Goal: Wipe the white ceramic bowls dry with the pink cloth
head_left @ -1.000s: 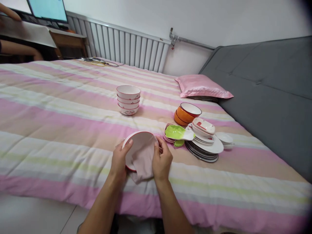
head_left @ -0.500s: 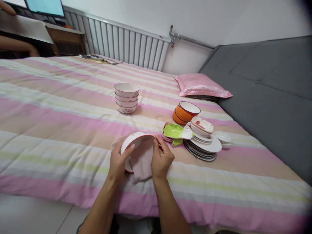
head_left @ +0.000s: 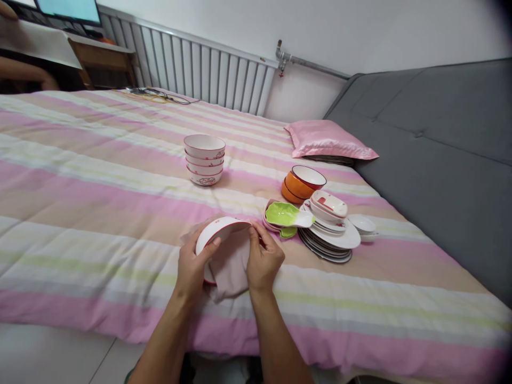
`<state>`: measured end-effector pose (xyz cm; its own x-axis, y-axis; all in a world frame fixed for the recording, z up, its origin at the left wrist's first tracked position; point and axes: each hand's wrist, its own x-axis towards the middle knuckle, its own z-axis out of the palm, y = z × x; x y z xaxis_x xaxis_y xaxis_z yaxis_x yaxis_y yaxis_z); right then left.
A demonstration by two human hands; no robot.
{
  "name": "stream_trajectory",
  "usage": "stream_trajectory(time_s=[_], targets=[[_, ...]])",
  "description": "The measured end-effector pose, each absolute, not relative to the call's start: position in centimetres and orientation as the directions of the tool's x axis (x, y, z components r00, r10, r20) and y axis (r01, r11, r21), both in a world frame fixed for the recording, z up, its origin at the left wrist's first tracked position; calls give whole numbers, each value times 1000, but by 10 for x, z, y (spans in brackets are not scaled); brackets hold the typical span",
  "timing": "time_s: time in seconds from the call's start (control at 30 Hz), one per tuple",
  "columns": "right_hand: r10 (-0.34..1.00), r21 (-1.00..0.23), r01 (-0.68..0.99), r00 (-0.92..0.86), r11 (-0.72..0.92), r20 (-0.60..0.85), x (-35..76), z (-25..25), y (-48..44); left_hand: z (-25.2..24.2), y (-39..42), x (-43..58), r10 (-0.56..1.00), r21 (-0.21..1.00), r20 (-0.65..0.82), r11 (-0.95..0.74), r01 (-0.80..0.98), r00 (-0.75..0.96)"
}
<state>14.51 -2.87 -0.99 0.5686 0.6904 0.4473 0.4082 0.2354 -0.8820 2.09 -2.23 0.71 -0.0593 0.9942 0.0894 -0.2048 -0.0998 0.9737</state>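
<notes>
A white bowl with a red rim is tilted on its side between my hands, low over the bed. My left hand grips its left side, the thumb over the rim. At the bowl's right edge, my right hand pinches a pale pinkish-grey cloth against the rim. This cloth hangs across the inside of the bowl, and part of it shows behind the left hand. Beyond them stands a stack of several white bowls with red rims and red drawings.
Right of my hands are a green leaf-shaped dish, orange bowls, stacked plates and small white dishes. A pink pillow lies by the grey headboard. Cables lie near the radiator. Another person's arm shows at far left.
The view has shifted slightly, so everything sits a little further left. Both hands keep their hold on the bowl and cloth, with hardly any movement.
</notes>
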Motion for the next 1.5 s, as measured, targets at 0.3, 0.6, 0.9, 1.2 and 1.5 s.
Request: stream_trajectory(time_s=[0.3, 0.6, 0.9, 1.2, 1.5], targets=[[761, -882, 458, 530, 115, 375, 150, -11, -29, 7, -20, 23, 994, 973, 52, -71, -219, -91], [676, -609, 724, 272, 324, 684, 156, -6, -52, 3, -20, 21, 993, 987, 95, -103, -126, -64], [899, -537, 753, -166, 381, 405, 152, -1, -64, 0, -20, 23, 993, 981, 88, -99, -168, -73], [915, -569, 721, -257, 395, 310, 145, 2, -71, 1, -19, 25, 987, 991, 114, -121, -53, -112], [897, -677, 590, -322, 440, 303, 138, 7, -78, -1, -15, 25, 984, 990, 131, -125, 58, -119]])
